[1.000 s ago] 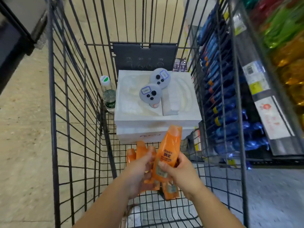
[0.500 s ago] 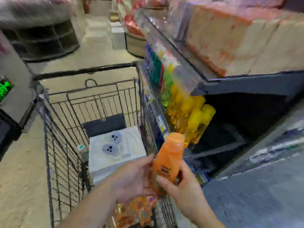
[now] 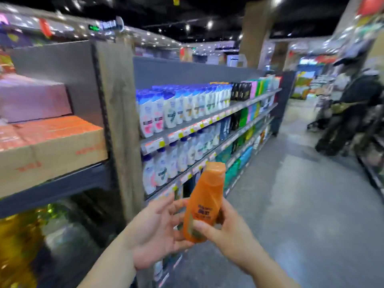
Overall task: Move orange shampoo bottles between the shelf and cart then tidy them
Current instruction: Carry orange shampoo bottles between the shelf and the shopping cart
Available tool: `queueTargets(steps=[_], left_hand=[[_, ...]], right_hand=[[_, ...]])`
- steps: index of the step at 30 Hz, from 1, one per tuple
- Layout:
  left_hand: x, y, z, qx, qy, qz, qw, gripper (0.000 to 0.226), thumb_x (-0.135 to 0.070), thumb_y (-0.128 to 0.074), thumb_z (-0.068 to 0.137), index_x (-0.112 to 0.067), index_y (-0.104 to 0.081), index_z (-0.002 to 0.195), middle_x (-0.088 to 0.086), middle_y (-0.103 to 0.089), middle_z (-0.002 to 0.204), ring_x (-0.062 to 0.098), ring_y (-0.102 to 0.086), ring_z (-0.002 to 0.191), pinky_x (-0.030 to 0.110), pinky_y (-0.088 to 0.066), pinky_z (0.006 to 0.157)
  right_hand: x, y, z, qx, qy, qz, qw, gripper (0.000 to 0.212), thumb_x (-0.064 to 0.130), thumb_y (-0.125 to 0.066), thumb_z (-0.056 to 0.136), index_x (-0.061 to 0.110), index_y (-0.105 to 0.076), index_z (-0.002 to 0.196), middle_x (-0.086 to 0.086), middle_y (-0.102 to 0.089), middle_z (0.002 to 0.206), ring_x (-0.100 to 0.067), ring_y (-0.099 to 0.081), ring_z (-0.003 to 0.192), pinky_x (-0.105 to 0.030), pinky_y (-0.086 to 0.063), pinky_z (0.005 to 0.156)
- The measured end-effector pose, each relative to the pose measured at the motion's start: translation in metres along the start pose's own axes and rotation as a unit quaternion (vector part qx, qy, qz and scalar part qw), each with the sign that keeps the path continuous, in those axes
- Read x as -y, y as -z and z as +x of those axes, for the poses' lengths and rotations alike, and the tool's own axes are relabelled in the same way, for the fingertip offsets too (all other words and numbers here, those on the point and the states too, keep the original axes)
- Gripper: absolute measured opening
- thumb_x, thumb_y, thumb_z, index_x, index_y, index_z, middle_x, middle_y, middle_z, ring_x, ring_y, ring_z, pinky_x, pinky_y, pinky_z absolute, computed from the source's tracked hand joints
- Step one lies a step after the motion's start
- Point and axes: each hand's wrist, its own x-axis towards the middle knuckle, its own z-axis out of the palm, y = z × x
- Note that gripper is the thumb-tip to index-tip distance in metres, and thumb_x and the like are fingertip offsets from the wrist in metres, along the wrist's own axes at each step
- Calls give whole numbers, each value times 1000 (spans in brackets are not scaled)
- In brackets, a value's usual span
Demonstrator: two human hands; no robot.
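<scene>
I hold one orange shampoo bottle [image 3: 204, 202] upright in front of me, cap up and tilted slightly right. My right hand [image 3: 230, 233] grips its lower part, with the thumb across the front label. My left hand [image 3: 154, 229] cups the bottle's left side and base with loosely spread fingers. Behind the bottle runs a long grey shelf [image 3: 207, 121] packed with white and blue bottles. The cart is out of view.
Cardboard boxes [image 3: 52, 150] sit on a shelf at the left, with blurred yellow bottles [image 3: 18, 246] below them. A wooden post [image 3: 122, 125] divides the shelf units. The grey aisle floor [image 3: 301, 204] opens to the right. A person in dark clothes [image 3: 353, 113] stands far right.
The view swung up from the cart to the shelf aisle. The orange bottle rose with both hands, and the other orange bottles and the cart dropped out of sight.
</scene>
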Motion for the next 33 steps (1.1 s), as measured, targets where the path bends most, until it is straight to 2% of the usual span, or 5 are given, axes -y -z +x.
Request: queueTargets(steps=[4,8,12,16,33], left_hand=[[-4,-76,99,93,28,-23,995,68,-45,-63,72,-13,-56,132,20,-65,114,37,-64,88,51,-47,86],[-24,-125,199,125,51,-37,990,69,-51,-55,77,-19,-48,137,22,-71,109,40,-69,85,51,-51,81],[-56,-149,300,133,46,-52,989,59,-51,-50,82,-16,-48,130,25,-65,125,43,-63,101,57,-44,94],[-102,-150,407,137,30,-54,989,68,-55,-45,85,-13,-46,139,25,-58,136,47,-57,113,60,-34,104],[-286,-168,775,56,-85,-124,987,66,-57,-40,92,-8,-52,136,26,-60,133,50,-56,120,60,-49,94]], right_hand=[[-16,116,21,-51,-5,-30,998,37,-4,-74,76,23,-59,96,23,-74,80,7,-64,72,-9,-50,72],[-39,200,63,-139,-2,-49,989,37,3,-80,70,20,-59,95,5,-76,84,-1,-68,76,-19,-55,74],[-66,264,137,-177,24,-40,983,37,0,-78,73,18,-59,99,-1,-75,90,-7,-70,79,-21,-56,73],[-90,315,240,-157,37,1,987,38,-7,-72,76,10,-58,107,7,-72,88,5,-66,73,-9,-51,65],[-195,508,658,-45,58,50,996,34,11,-71,83,19,-60,115,2,-74,109,-11,-69,100,-30,-58,85]])
